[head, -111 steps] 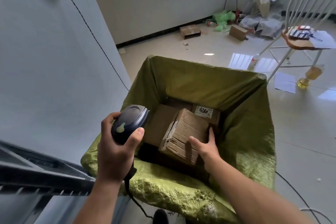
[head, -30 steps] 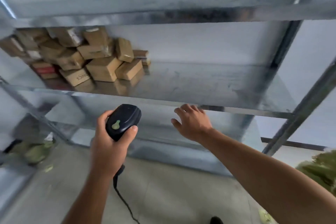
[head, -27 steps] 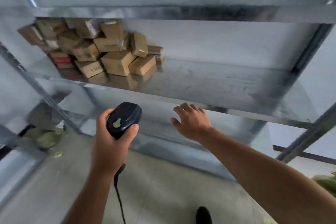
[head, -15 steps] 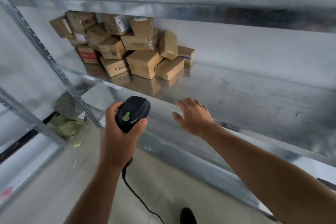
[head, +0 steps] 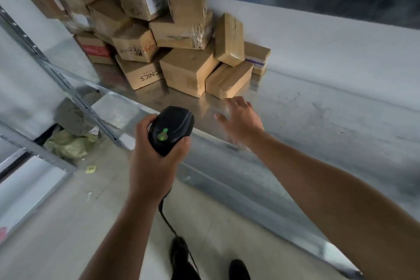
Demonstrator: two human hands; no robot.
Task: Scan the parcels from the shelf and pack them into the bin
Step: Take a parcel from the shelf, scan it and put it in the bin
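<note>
Steel shelf point(head: 318, 109) holds some fourteen parcels point(head: 188, 70) heaped at its left end, so the empty, spread right hand point(head: 241, 118) had best lift the loose nearest box point(head: 228, 80), not undermine the stack, while the left hand point(head: 154, 157) grips the single scanner point(head: 171, 129).

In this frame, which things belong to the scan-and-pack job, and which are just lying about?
Job: parcels; shelf; scanner, gripped by the left hand; right hand, open, close to the parcels.

Lying about: crumpled green bag; yellow scrap on the floor.
</note>
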